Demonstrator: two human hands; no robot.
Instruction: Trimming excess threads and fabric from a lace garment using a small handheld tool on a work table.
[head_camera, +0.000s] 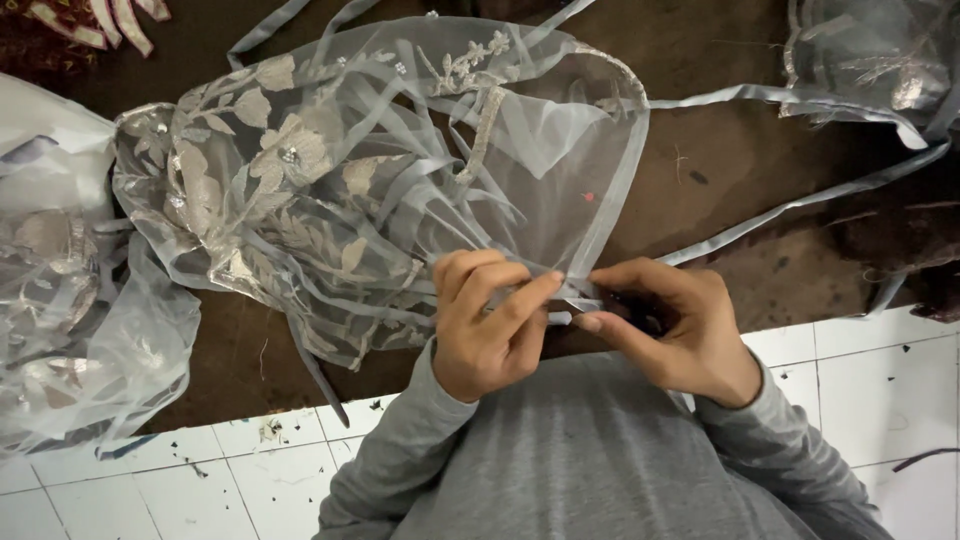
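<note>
A sheer grey net garment (340, 170) with pale leaf embroidery and small beads lies spread over a dark brown cloth (740, 170). My left hand (485, 320) pinches its lower hem corner between thumb and fingers. My right hand (675, 325) meets it from the right, fingers closed on the same grey edge band; a small dark object seems tucked in that palm, though what it is stays unclear. A long grey ribbon trim (800, 200) runs from the hem up to the right.
More sheer embroidered fabric (70, 300) is heaped at the left, and another piece (870, 60) lies at the top right. White floor tiles (880, 390) with dark specks show near my grey-sleeved arms. A patterned red cloth (60, 25) sits top left.
</note>
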